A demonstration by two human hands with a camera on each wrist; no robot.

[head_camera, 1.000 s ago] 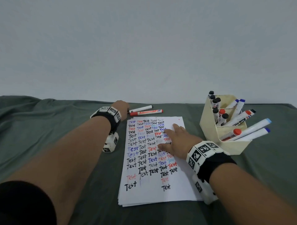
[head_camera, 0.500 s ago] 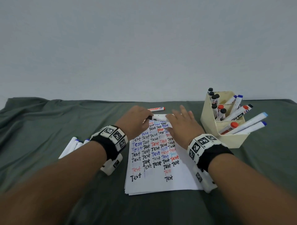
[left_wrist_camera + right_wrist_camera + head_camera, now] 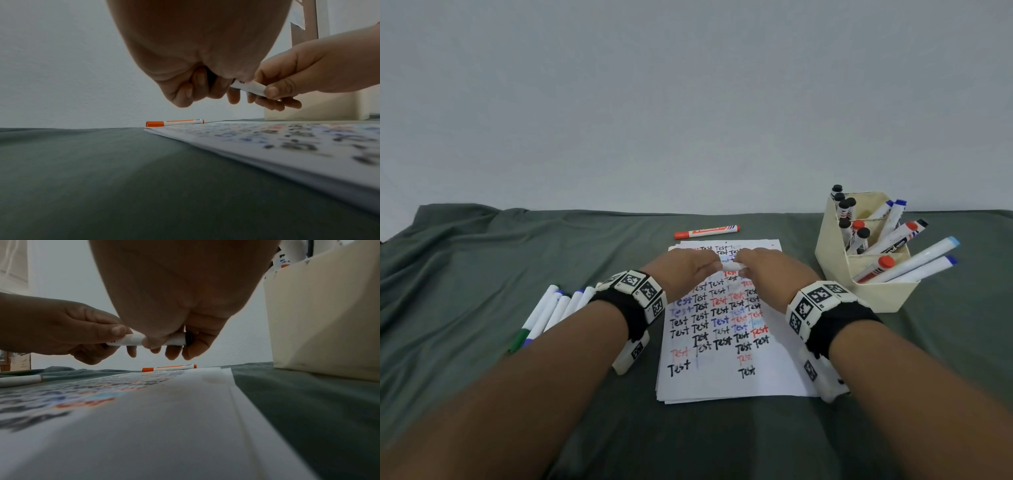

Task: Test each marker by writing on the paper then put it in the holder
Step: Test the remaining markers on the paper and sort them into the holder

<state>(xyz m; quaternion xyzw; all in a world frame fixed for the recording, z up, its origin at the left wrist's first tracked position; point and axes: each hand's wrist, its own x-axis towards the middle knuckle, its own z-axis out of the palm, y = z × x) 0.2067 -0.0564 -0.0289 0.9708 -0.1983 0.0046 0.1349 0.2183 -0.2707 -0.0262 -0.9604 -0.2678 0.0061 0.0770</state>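
Both hands hold one white marker [image 3: 730,266] level above the upper part of the paper stack [image 3: 784,370], which is covered in rows of "Test". My left hand [image 3: 688,267] grips its left end; its cap is hidden in the fist. My right hand [image 3: 763,270] pinches the barrel [image 3: 174,340], whose black end shows by the fingers [image 3: 191,339]. The left wrist view shows the white barrel [image 3: 249,86] between the two hands. The cream holder [image 3: 873,294] stands at the right, with several markers in it.
A red-capped marker [image 3: 707,232] lies on the grey-green cloth [image 3: 482,260] just beyond the paper. Several white markers [image 3: 551,311] lie in a row left of my left wrist. A plain wall rises behind the table.
My left hand brought the white marker from beyond the paper to above it. My right hand lifted off the sheet and took hold of the barrel. Both hands drew nearer to me.
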